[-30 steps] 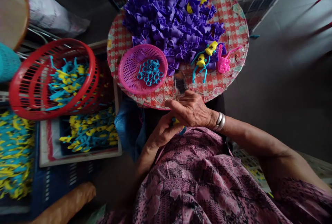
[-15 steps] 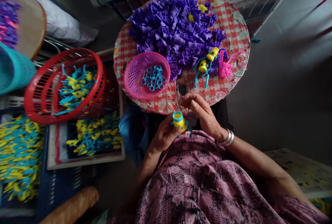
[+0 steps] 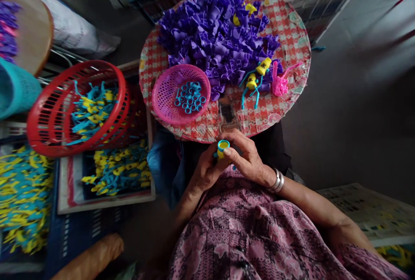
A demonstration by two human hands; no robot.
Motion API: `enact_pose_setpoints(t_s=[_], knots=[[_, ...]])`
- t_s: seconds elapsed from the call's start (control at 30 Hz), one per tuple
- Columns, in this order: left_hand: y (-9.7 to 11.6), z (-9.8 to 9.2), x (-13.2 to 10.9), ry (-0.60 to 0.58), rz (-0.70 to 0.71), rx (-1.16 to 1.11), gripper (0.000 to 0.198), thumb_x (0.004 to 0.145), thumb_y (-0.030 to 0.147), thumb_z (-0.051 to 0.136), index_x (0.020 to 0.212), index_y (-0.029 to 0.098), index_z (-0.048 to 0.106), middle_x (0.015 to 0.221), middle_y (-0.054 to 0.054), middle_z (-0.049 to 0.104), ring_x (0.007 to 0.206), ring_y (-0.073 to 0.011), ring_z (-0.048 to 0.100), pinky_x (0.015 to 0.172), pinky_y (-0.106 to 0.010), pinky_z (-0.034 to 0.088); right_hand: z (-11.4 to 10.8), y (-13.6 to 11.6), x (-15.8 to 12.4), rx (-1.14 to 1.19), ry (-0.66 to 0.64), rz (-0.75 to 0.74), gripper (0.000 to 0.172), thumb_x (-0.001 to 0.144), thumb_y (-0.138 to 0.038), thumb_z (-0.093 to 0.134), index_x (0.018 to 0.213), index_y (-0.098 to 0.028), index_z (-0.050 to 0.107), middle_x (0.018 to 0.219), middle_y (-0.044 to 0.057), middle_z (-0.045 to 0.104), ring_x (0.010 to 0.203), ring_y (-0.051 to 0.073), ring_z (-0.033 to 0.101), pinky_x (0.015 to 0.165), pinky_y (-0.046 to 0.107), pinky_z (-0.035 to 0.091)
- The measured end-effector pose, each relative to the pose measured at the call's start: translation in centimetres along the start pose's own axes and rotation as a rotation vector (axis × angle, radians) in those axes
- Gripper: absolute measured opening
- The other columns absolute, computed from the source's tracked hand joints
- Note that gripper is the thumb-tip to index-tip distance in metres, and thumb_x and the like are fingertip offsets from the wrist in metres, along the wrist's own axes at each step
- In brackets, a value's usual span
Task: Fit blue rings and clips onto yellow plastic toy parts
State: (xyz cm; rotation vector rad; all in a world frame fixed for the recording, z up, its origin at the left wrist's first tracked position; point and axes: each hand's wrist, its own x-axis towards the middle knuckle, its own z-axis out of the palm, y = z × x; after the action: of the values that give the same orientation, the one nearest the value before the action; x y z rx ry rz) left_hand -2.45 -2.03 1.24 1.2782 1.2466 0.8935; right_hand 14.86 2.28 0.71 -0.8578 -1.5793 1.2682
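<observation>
One yellow-and-blue toy piece [image 3: 223,146] is held between one left hand [image 3: 203,171] and one right hand [image 3: 250,161]. On one round tray [image 3: 292,37] are counted two yellow-and-blue figures [image 3: 252,82], one pink figure [image 3: 279,83], one pink mesh basket [image 3: 165,94] and two yellow caps [image 3: 250,8] (purple parts [image 3: 210,33] and blue rings [image 3: 189,97] are too many to be counted). One red basket [image 3: 45,111] is seen.

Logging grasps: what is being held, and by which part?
A yellow toy piece with a blue ring on top: the left hand grips its lower body, the right hand pinches it just under the ring.
</observation>
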Motion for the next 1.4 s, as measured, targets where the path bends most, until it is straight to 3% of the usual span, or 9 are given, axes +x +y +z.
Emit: enact_pose_setpoints(t_s=[0.3, 0.4, 0.5, 0.67, 0.77, 0.87, 1.0, 1.2, 1.4], knots=[[0.9, -0.3, 0.2, -0.013, 0.001, 0.023, 0.035, 0.099, 0.054, 0.073, 0.115, 0.023, 0.074, 0.079, 0.002, 0.061, 0.065, -0.0131, 0.051, 0.058, -0.026, 0.047, -0.7, -0.5, 0.1, -0.073, -0.058, -0.027, 0.051, 0.112, -0.063, 0.044, 0.117, -0.022, 0.074, 0.1, 0.008, 0.07, 0.093, 0.023, 0.063, 0.088, 0.041, 0.053], [1.0, -0.6, 0.4, -0.043, 0.049, 0.112, 0.032, 0.1, 0.052, 0.072, 0.113, 0.023, 0.075, 0.084, 0.0, 0.07, 0.069, -0.0163, 0.061, 0.063, -0.028, 0.055, -1.1, -1.0, 0.6, 0.109, -0.109, 0.105, 0.058, 0.108, -0.072, 0.047, 0.113, -0.023, 0.076, 0.103, 0.008, 0.07, 0.098, 0.023, 0.065, 0.097, 0.043, 0.054], [0.7, -0.3, 0.5, -0.056, 0.186, 0.266, 0.029, 0.098, 0.042, 0.074, 0.12, 0.022, 0.075, 0.105, -0.005, 0.08, 0.092, -0.0225, 0.075, 0.086, -0.034, 0.063, -1.3, -1.4, 1.6, 0.393, -0.137, 0.381, 0.063, 0.108, -0.075, 0.041, 0.112, -0.022, 0.075, 0.111, 0.008, 0.072, 0.101, 0.022, 0.068, 0.098, 0.042, 0.057], [-0.5, 1.1, 0.1, -0.012, 0.319, 0.492, 0.032, 0.098, 0.032, 0.072, 0.129, 0.021, 0.071, 0.117, -0.01, 0.082, 0.105, -0.0259, 0.08, 0.092, -0.034, 0.064, -1.2, -0.9, 3.0, 0.481, -0.188, 0.735, 0.027, 0.104, -0.046, 0.062, 0.096, -0.021, 0.068, 0.093, 0.004, 0.071, 0.081, 0.017, 0.065, 0.075, 0.032, 0.057], [-1.3, 1.7, -0.4, 0.007, 0.338, 0.589, 0.029, 0.098, 0.031, 0.071, 0.126, 0.021, 0.07, 0.109, -0.01, 0.082, 0.097, -0.0258, 0.081, 0.085, -0.034, 0.064, -1.2, -0.2, 2.7, 0.466, -0.221, 0.776, 0.005, 0.097, -0.024, 0.061, 0.094, -0.022, 0.065, 0.085, 0.001, 0.068, 0.074, 0.015, 0.061, 0.066, 0.027, 0.054], [-1.9, 2.0, -0.6, -0.011, 0.335, 0.62, 0.029, 0.098, 0.035, 0.072, 0.123, 0.021, 0.071, 0.107, -0.011, 0.082, 0.096, -0.0268, 0.081, 0.083, -0.034, 0.064, -1.2, 0.3, 1.9, 0.446, -0.208, 0.729, 0.011, 0.096, -0.02, 0.057, 0.102, -0.023, 0.066, 0.082, -0.001, 0.067, 0.072, 0.014, 0.06, 0.063, 0.025, 0.053], [-1.8, 2.0, -0.3, -0.028, 0.312, 0.571, 0.027, 0.096, 0.035, 0.072, 0.119, 0.02, 0.073, 0.105, -0.011, 0.083, 0.094, -0.0268, 0.081, 0.083, -0.035, 0.064, -1.1, -0.2, 1.8, 0.435, -0.176, 0.718, 0.006, 0.1, -0.028, 0.059, 0.099, -0.024, 0.063, 0.082, 0.0, 0.064, 0.072, 0.015, 0.059, 0.066, 0.028, 0.054], [0.9, 0.9, 0.6, 0.053, 0.167, 0.287, 0.038, 0.096, 0.044, 0.075, 0.126, 0.02, 0.076, 0.115, -0.01, 0.083, 0.103, -0.0261, 0.078, 0.092, -0.035, 0.062, -1.4, -2.0, 3.8, 0.627, -0.149, 0.709, 0.051, 0.11, -0.067, 0.041, 0.114, -0.023, 0.064, 0.096, 0.005, 0.072, 0.081, 0.019, 0.068, 0.076, 0.036, 0.06], [1.3, 0.1, 0.1, 0.047, 0.016, 0.067, 0.048, 0.094, 0.059, 0.076, 0.122, 0.02, 0.078, 0.1, -0.005, 0.08, 0.085, -0.0207, 0.071, 0.083, -0.032, 0.059, -1.1, -0.8, 2.9, 0.648, -0.104, 0.739, 0.056, 0.106, -0.074, 0.046, 0.115, -0.023, 0.067, 0.1, 0.005, 0.074, 0.084, 0.018, 0.067, 0.075, 0.031, 0.057]])
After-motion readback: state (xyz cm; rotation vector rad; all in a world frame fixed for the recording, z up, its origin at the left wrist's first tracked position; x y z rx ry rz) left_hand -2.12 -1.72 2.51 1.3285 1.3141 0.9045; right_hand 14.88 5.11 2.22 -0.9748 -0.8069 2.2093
